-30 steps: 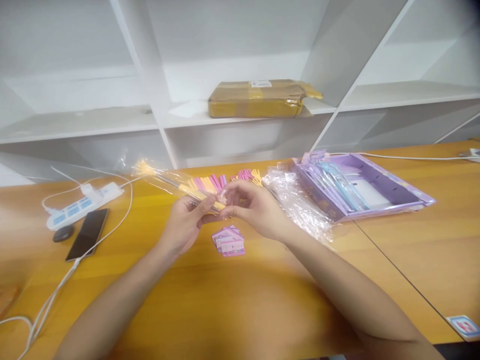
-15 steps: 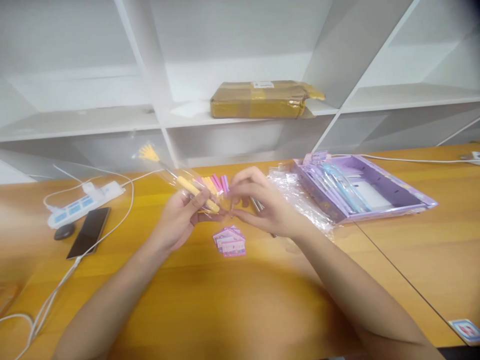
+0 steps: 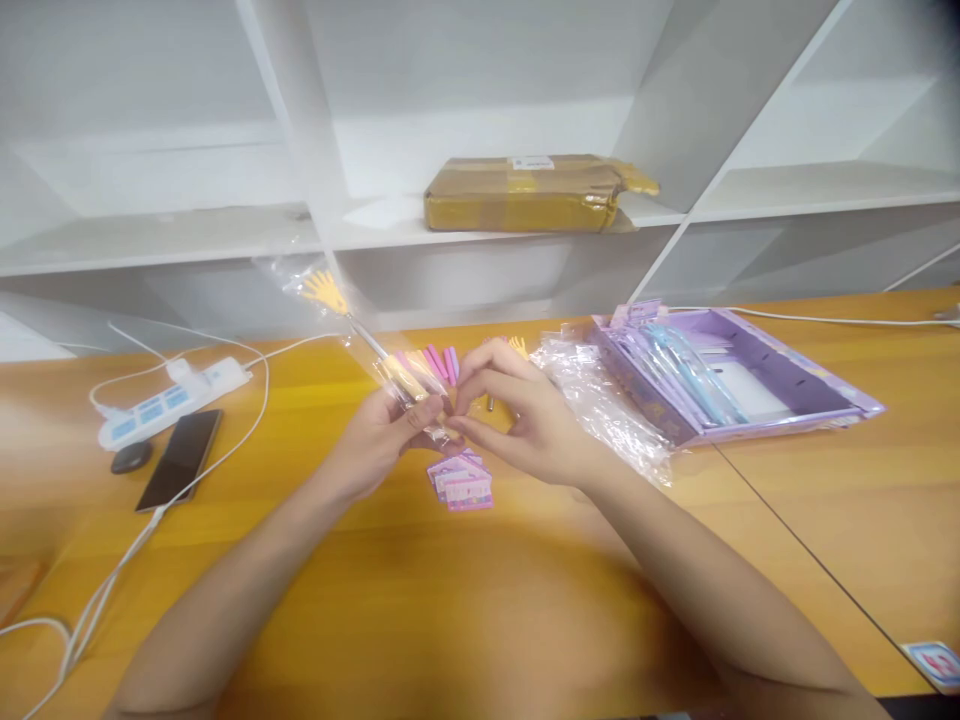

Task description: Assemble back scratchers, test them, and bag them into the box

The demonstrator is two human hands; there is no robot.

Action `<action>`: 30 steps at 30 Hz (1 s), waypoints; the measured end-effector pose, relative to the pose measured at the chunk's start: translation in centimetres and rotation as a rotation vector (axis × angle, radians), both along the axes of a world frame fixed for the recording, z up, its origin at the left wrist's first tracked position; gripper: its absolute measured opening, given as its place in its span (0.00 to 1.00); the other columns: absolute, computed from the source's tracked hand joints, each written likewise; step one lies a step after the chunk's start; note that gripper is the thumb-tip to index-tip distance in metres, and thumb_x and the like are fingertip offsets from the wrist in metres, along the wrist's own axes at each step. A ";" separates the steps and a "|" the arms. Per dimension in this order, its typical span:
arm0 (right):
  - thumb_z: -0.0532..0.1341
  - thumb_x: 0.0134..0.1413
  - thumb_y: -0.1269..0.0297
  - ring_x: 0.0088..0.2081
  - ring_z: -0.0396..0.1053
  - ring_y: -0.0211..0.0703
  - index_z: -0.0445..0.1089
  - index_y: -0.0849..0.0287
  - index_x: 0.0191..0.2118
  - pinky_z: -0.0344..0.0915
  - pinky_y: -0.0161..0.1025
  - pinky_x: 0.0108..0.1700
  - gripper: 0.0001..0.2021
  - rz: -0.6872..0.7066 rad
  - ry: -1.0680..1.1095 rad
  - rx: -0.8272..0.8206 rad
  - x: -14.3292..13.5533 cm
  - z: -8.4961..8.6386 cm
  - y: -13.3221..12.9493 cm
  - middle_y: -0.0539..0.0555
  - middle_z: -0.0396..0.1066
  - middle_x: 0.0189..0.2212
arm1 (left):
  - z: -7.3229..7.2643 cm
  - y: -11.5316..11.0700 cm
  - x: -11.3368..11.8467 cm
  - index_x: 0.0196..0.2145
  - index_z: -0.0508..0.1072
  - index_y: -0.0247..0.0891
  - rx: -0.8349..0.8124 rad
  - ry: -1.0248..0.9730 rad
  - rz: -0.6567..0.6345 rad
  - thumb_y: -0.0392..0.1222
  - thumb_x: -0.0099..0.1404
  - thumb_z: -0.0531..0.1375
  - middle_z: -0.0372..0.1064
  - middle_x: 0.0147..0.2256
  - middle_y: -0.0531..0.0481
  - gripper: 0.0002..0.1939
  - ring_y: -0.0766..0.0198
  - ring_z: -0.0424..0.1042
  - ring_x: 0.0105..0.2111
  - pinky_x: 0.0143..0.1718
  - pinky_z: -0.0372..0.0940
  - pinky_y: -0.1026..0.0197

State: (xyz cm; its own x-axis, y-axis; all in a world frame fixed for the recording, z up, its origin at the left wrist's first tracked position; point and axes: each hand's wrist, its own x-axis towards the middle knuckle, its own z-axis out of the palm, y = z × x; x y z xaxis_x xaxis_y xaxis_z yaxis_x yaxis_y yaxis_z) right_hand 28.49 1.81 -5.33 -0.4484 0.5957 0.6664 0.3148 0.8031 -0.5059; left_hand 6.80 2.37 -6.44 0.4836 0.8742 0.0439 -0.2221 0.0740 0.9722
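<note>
My left hand (image 3: 390,435) is closed round the yellow handle of a back scratcher (image 3: 325,292), which has a small hand-shaped head and a metal rod. A clear plastic sleeve (image 3: 358,330) surrounds the scratcher, tilted up to the left. My right hand (image 3: 521,410) pinches at the sleeve's lower end, thumb and fingertips together. Behind the hands lie several pink, purple and yellow handles (image 3: 450,365), partly covered. Another yellow hand-shaped head (image 3: 517,346) peeks out past my right hand. Just below the hands a small pile of pink and purple cards (image 3: 466,485) rests on the table.
To the right are crumpled clear plastic bags (image 3: 600,395) and a purple box (image 3: 795,425) holding wrapped blue and purple items. A power strip (image 3: 172,400), mouse (image 3: 131,457), phone (image 3: 180,460) and white cables lie left. A taped carton (image 3: 521,205) sits on the shelf.
The back scratcher has shifted slightly right, and its head stands a little higher. My right hand stays close to its lower end. The view has moved slightly.
</note>
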 end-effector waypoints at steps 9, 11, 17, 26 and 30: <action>0.63 0.69 0.65 0.45 0.69 0.44 0.73 0.54 0.40 0.70 0.44 0.47 0.03 0.041 -0.008 -0.148 0.3 0.4 -0.4 0.55 0.70 0.45 | -0.4 0.1 -0.3 0.42 0.81 0.39 0.136 0.208 -0.031 0.46 0.60 0.75 0.80 0.42 0.46 0.15 0.55 0.79 0.43 0.43 0.74 0.59; 0.62 0.69 0.65 0.44 0.69 0.43 0.72 0.54 0.40 0.70 0.44 0.47 0.03 0.053 0.006 -0.187 0.2 0.4 -0.4 0.55 0.71 0.45 | -0.4 0.2 -0.4 0.42 0.81 0.39 0.123 0.219 -0.019 0.46 0.59 0.75 0.81 0.41 0.45 0.15 0.55 0.79 0.43 0.43 0.74 0.59; 0.65 0.67 0.60 0.37 0.66 0.38 0.63 0.54 0.47 0.66 0.38 0.39 0.11 0.084 0.120 -0.463 0.2 -0.1 -0.3 0.50 0.69 0.40 | -0.4 0.0 -0.5 0.42 0.82 0.38 0.127 0.232 -0.033 0.48 0.62 0.73 0.78 0.32 0.48 0.14 0.61 0.77 0.32 0.35 0.72 0.62; 0.61 0.70 0.49 0.40 0.73 0.41 0.75 0.59 0.41 0.68 0.39 0.44 0.17 0.336 0.003 -0.742 -0.3 -1.7 0.1 0.52 0.78 0.38 | -1.4 -0.3 -1.4 0.48 0.78 0.39 0.095 0.200 -0.209 0.43 0.64 0.72 0.76 0.42 0.45 0.16 0.61 0.76 0.38 0.37 0.72 0.62; 0.56 0.73 0.45 0.41 0.75 0.43 0.76 0.60 0.41 0.71 0.41 0.48 0.23 0.394 0.077 -0.782 -1.7 -5.6 -1.9 0.54 0.79 0.39 | -5.0 -1.9 -2.5 0.48 0.74 0.37 0.050 0.214 -0.197 0.47 0.68 0.69 0.73 0.39 0.47 0.16 0.63 0.73 0.35 0.35 0.71 0.63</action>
